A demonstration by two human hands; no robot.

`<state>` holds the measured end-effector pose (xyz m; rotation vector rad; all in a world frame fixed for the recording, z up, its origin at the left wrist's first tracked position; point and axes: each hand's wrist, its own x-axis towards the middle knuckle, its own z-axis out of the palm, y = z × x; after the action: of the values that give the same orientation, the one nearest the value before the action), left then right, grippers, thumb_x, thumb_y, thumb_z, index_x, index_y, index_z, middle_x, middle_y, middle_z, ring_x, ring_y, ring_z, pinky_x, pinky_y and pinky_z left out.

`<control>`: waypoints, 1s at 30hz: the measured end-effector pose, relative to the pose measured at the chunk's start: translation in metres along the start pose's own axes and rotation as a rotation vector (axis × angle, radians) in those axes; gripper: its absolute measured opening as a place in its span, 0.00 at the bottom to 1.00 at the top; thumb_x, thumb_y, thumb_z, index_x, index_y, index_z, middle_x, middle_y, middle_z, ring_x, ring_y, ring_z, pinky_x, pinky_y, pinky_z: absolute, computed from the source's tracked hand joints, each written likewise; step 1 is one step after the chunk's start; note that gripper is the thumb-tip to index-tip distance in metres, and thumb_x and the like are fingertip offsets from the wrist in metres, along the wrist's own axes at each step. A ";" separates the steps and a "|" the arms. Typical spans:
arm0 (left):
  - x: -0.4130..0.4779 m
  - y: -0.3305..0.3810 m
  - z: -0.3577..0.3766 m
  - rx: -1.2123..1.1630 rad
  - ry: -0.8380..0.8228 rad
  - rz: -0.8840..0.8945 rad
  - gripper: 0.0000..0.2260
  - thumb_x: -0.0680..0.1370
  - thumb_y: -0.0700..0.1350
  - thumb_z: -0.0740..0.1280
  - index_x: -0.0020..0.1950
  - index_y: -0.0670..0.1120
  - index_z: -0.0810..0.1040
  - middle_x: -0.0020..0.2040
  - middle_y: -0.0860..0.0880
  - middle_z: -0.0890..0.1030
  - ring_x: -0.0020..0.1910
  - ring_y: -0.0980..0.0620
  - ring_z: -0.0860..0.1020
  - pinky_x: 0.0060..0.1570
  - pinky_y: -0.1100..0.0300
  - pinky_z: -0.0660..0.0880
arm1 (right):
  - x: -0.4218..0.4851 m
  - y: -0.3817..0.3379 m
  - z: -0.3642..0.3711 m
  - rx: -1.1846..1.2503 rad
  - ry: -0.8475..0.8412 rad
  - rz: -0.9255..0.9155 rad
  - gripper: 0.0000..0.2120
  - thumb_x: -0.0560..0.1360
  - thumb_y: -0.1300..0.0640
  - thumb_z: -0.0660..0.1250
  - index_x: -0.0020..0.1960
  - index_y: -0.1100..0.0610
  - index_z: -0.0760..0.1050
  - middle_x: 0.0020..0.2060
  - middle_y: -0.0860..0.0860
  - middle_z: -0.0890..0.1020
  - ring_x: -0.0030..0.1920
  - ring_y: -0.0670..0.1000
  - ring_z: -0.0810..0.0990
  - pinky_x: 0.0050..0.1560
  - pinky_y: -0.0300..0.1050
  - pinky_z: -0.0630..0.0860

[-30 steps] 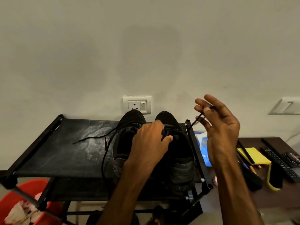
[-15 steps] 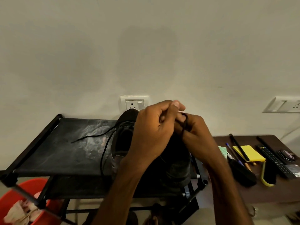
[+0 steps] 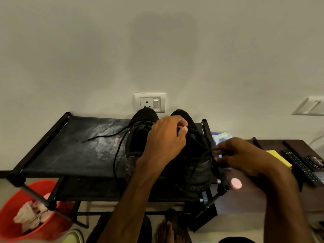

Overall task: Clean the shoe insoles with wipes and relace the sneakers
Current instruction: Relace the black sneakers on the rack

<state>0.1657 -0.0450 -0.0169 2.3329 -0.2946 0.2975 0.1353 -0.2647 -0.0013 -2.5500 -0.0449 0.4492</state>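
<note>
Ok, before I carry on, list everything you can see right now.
sneakers: 2, black, side by side on the rack, toes to the wall
loose lace: 1, black, trailing across the rack top
held lace: 1, black, from the table-side sneaker
rack: 1, black, against the wall
bucket: 1, red, floor, lower left
crumpled wipes: several, whitish, in the bucket
wall socket: 1, white, behind the sneakers
side table: 1, dark brown, right of the rack
remote: 1, black, on the side table
flat pad: 1, yellow, side table
round lid: 1, pink, on the side table
left hand: 1, grips the table-side sneaker's top
right hand: 1, fingers pinch the held lace
</note>
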 end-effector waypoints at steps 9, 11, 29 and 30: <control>0.001 -0.001 0.004 -0.048 0.064 -0.090 0.08 0.78 0.58 0.69 0.46 0.55 0.79 0.43 0.57 0.80 0.41 0.59 0.80 0.46 0.60 0.77 | -0.021 -0.019 -0.010 0.454 -0.177 -0.234 0.30 0.75 0.69 0.71 0.68 0.40 0.71 0.57 0.28 0.80 0.60 0.28 0.76 0.53 0.26 0.75; -0.001 0.000 0.004 -0.078 0.015 -0.112 0.08 0.76 0.57 0.73 0.49 0.55 0.79 0.45 0.57 0.81 0.42 0.59 0.80 0.47 0.59 0.78 | -0.016 -0.024 -0.005 0.453 -0.145 -0.240 0.29 0.74 0.63 0.74 0.70 0.43 0.73 0.59 0.37 0.83 0.61 0.38 0.80 0.56 0.33 0.79; 0.000 -0.002 -0.013 -0.067 -0.147 -0.174 0.21 0.72 0.31 0.68 0.62 0.48 0.78 0.52 0.53 0.80 0.50 0.56 0.79 0.57 0.58 0.79 | 0.025 -0.021 0.020 0.685 0.330 -0.187 0.12 0.75 0.60 0.75 0.58 0.58 0.82 0.48 0.55 0.87 0.51 0.53 0.86 0.54 0.38 0.82; 0.000 -0.001 -0.011 -0.065 -0.140 -0.183 0.19 0.74 0.32 0.66 0.62 0.47 0.78 0.53 0.52 0.80 0.52 0.56 0.79 0.57 0.58 0.78 | 0.030 -0.022 0.026 0.612 0.344 -0.180 0.14 0.74 0.59 0.76 0.59 0.58 0.82 0.47 0.54 0.87 0.49 0.52 0.86 0.53 0.38 0.82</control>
<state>0.1643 -0.0369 -0.0101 2.3008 -0.1549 0.0346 0.1563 -0.2290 -0.0195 -1.9616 -0.0080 -0.0524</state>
